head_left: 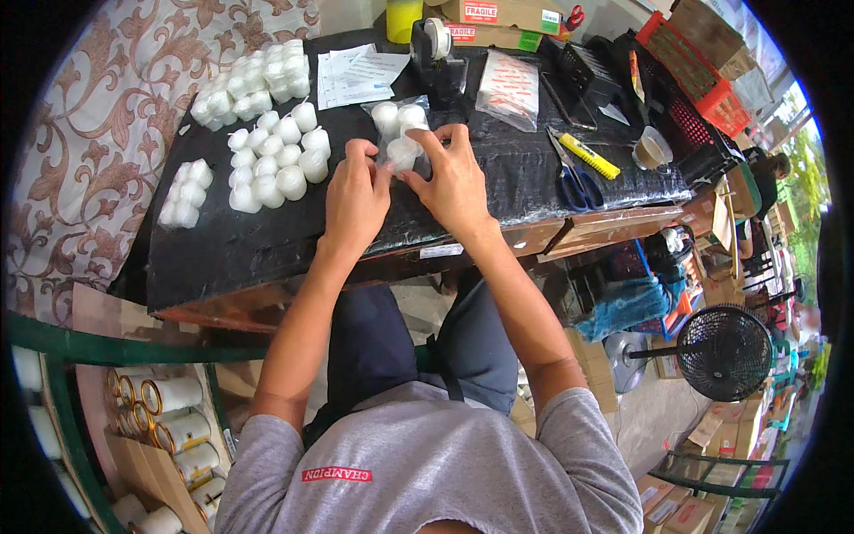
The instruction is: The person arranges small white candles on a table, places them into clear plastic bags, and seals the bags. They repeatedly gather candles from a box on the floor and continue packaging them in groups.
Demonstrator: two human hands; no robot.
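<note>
In front of me at the table's front edge lies a clear plastic bag [388,129] with several short white candles [402,155] in it. My left hand [358,194] pinches the bag's near left side with bent fingers. From the right, my right hand [455,185] grips the bag, its thumb and fingers curled against the nearest candles. To the left stand loose white candles [267,167] in rows, wicks upward on some. Beyond them is a stack of wrapped candle packs [253,82], and a smaller wrapped pack [185,192] lies at the far left.
The black-covered table [231,254] also bears paper sheets [360,76], a tape dispenser [436,60], a plastic packet of printed slips [510,89], scissors [576,181], a yellow cutter [590,157] and a small cup [652,149]. A black fan [725,353] stands at the right.
</note>
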